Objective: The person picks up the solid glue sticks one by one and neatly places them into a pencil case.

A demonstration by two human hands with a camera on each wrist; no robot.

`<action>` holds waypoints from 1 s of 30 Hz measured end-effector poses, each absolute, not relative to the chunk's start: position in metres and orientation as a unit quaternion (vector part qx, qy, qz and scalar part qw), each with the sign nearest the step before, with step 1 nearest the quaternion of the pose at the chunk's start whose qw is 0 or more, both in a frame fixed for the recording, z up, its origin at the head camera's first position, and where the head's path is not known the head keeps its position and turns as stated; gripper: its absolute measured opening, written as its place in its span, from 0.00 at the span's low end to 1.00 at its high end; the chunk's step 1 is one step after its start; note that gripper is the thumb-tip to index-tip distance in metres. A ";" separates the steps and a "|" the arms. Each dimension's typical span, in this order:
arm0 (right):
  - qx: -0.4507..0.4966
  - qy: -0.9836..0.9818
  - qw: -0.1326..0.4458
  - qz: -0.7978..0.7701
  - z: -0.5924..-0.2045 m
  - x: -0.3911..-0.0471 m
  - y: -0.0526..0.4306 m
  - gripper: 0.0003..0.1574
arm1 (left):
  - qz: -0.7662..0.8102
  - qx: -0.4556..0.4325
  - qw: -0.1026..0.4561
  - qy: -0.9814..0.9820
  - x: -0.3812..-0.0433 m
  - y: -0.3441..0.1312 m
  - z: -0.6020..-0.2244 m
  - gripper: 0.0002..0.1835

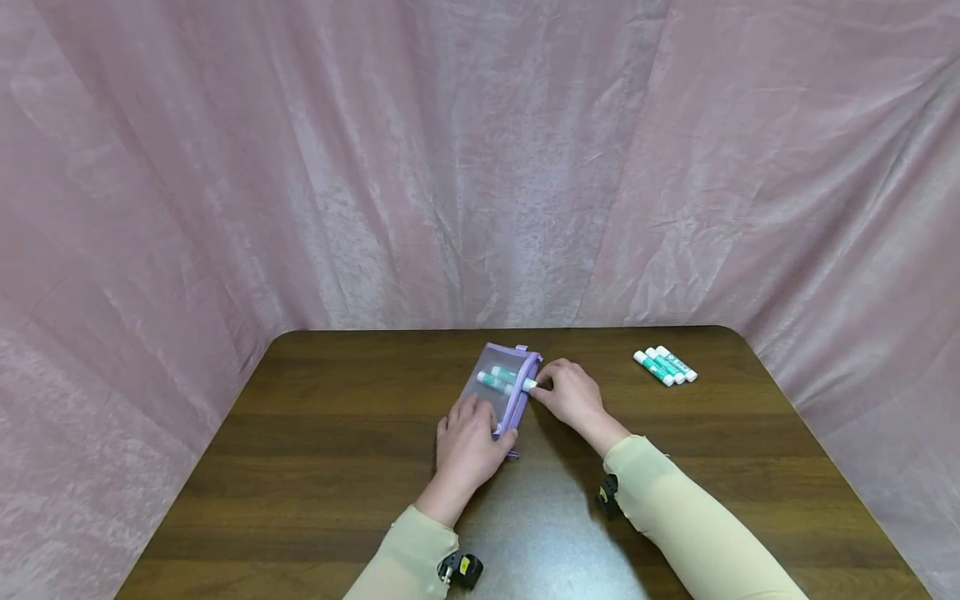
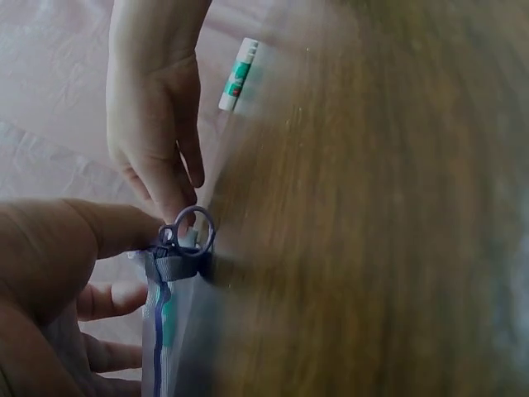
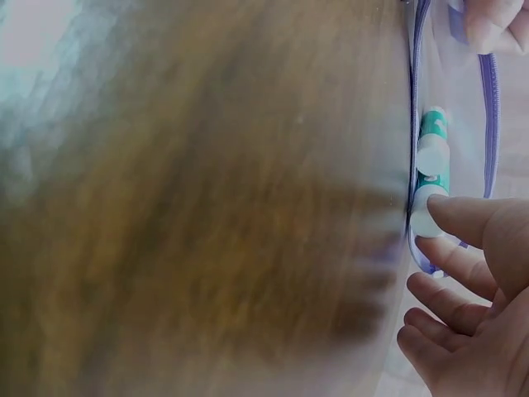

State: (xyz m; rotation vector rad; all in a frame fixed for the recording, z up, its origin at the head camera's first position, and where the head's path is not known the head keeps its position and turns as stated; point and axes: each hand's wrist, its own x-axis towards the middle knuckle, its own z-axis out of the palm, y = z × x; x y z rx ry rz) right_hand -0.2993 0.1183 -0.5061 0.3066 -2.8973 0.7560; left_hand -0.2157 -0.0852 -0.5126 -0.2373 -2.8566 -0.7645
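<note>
A see-through zip pouch (image 1: 517, 407) with purple edging lies on the table, its zipped side open toward the right. My left hand (image 1: 471, 442) holds its near end, thumb by the zipper end and ring pull (image 2: 196, 231). With thumb and forefinger my right hand (image 1: 573, 392) pinches the white end of a glue stick (image 3: 427, 217), whose green-labelled part is inside the pouch mouth. Another green and white glue stick (image 1: 493, 383) lies wholly inside, beside it. My right hand's other fingers (image 3: 446, 302) are spread loosely.
Three glue sticks (image 1: 665, 366) lie side by side at the back right of the brown wooden table (image 1: 337, 433). Behind the table hangs a pink velvet curtain (image 1: 450, 167).
</note>
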 end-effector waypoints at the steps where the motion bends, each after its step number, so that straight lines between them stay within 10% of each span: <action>1: 0.103 -0.960 0.067 0.251 -0.506 -0.300 0.118 0.14 | -0.256 -0.079 0.088 -0.959 -0.216 -0.085 -0.513 0.20; 30: 0.094 -0.955 0.040 0.280 -0.504 -0.302 0.104 0.15 | -0.364 -0.090 0.110 -0.921 -0.218 -0.090 -0.512 0.11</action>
